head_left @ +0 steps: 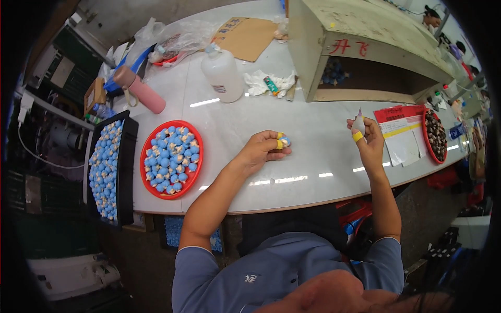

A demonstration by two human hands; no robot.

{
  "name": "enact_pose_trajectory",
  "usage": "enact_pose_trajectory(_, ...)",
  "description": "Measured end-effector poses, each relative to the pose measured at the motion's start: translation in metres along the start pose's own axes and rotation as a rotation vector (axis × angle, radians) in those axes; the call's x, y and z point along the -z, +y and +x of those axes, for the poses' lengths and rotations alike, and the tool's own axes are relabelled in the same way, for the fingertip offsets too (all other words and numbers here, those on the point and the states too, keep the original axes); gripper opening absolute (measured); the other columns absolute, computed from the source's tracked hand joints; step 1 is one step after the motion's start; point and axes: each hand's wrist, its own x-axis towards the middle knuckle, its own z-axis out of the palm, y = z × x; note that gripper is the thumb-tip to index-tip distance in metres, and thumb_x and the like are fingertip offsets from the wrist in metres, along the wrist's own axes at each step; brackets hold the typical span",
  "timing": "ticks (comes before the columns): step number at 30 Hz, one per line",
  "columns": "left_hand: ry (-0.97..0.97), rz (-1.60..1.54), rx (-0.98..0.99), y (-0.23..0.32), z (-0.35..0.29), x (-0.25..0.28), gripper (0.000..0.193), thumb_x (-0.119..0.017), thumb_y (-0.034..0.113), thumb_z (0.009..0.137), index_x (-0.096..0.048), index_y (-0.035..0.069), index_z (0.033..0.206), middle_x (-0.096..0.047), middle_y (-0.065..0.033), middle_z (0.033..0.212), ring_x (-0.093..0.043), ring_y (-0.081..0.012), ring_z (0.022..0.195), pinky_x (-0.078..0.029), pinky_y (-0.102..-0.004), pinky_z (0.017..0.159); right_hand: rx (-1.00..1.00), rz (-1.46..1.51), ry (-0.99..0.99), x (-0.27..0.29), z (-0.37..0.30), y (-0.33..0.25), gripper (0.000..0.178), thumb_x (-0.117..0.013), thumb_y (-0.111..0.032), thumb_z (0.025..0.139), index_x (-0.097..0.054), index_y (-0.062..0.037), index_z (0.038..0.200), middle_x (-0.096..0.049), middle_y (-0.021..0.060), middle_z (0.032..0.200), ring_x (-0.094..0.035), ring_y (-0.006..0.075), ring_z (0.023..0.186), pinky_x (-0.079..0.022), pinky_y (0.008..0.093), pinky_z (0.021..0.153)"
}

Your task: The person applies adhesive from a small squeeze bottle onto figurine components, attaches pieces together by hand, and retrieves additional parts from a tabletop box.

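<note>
Right fingers (372, 127) hold a small bottle (358, 124) near a printed sheet (398, 127)

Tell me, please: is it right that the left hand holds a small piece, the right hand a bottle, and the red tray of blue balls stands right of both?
The side is wrong: in the head view, the red tray of blue balls stands left of the left hand holding a small piece and the right hand holding a bottle.

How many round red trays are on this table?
2 clearly: the left tray, holding blue balls, beside the black box; the right tray, holding dark pieces, beside the papers. Something red by the clear plastic behind may be a third, partly hidden.
</note>
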Motion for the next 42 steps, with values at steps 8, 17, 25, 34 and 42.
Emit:
enact_pose_trajectory(8, -0.026, 0.087, -0.073, -0.005, -0.002, 0.011, 0.027, -0.061, 0.010, 0.085, -0.055, 0.003, 0.110, -0.066, -0.0073, 0.102, -0.064, -0.0140, 0.087, -0.046, -0.0205, 0.064, -0.062, -0.691, 0.611, 0.162, 0.014, 0.078, 0.030, -0.074, -0.015, 0.077, -0.059, 0.0016, 0.097, -0.061, 0.0072, 0.083, -0.055, 0.0159, 0.073, -0.046, 0.0292, 0.069)
enact_pose_trajectory(17, 0.058, -0.009, -0.045, -0.002, 0.001, 0.004, 0.026, -0.061, 0.005, 0.085, -0.055, 0.002, 0.110, -0.066, -0.0102, 0.104, -0.066, -0.0183, 0.091, -0.054, -0.0228, 0.074, 0.050, -0.918, 0.869, 0.166, -0.005, 0.079, 0.053, -0.076, -0.021, 0.076, -0.051, 0.0035, 0.117, -0.053, 0.0156, 0.105, -0.052, 0.0248, 0.093, -0.045, 0.0379, 0.081)
enact_pose_trajectory(25, 0.022, 0.025, -0.066, -0.003, -0.003, 0.007, 0.031, -0.063, 0.005, 0.085, -0.054, 0.003, 0.115, -0.065, -0.0083, 0.107, -0.065, -0.0182, 0.094, -0.053, -0.0256, 0.078, 0.317, -0.664, 0.131, 0.018, 0.081, 0.051, 0.019, -0.062, -0.001, 0.083, -0.059, 0.0008, 0.102, -0.062, 0.0156, 0.092, -0.063, 0.0295, 0.081, -0.050, 0.0342, 0.072)
enact_pose_trajectory(34, 0.016, -0.005, -0.058, -0.003, 0.001, 0.007, 0.030, -0.062, 0.002, 0.085, -0.054, 0.003, 0.115, -0.064, -0.0087, 0.109, -0.065, -0.0198, 0.096, -0.054, -0.0268, 0.079, 0.107, -1.114, 0.049, -0.021, 0.139, 0.097, 0.020, -0.067, -0.018, 0.077, -0.067, -0.0041, 0.091, -0.062, 0.0169, 0.090, -0.061, 0.0342, 0.089, -0.050, 0.0449, 0.078)
enact_pose_trajectory(42, 0.006, 0.001, -0.079, -0.003, -0.001, 0.009, 0.032, -0.064, 0.004, 0.085, -0.053, 0.002, 0.116, -0.063, -0.0085, 0.106, -0.065, -0.0191, 0.096, -0.054, -0.0270, 0.081, -0.100, -1.147, 0.040, -0.030, 0.155, 0.090, 0.028, -0.067, -0.019, 0.076, -0.065, 0.0015, 0.094, -0.064, 0.0196, 0.083, -0.062, 0.0387, 0.080, -0.050, 0.0473, 0.074)
